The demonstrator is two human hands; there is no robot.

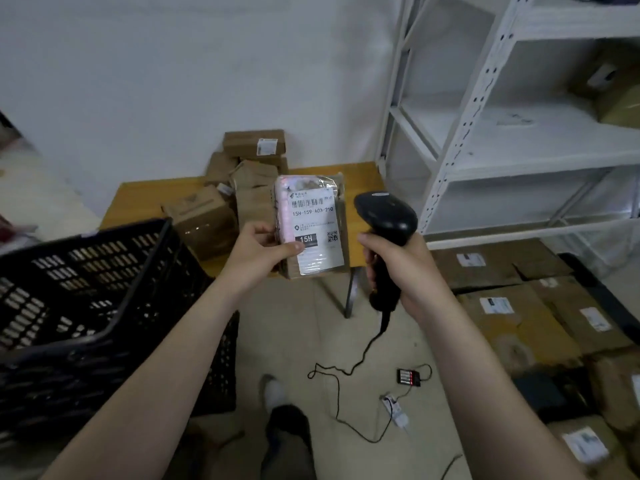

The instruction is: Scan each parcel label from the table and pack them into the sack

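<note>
The task looks to be in its early or middle part: one parcel (311, 226) is up for scanning at the centre of the frame, its white label (316, 230) turned to the camera. The left hand (258, 252) holds it by the lower left edge, thumb pressed on the label and fingers (261, 229) curled behind. The right hand (398, 265) wraps its fingers tight round the grip of a black scanner (386, 216) just right of the parcel. A heap of brown parcels (225, 199) waits on the counter (138, 195) behind, so much is left. No sack shows; what is already packed I cannot tell.

A black slotted crate (90, 306) fills the lower left. White shelving (519, 116) stands upper right, with flat cartons (519, 306) on the floor below. The scanner's cable (346, 372) loops across the floor near the person's shoe (275, 389), a likely snag.
</note>
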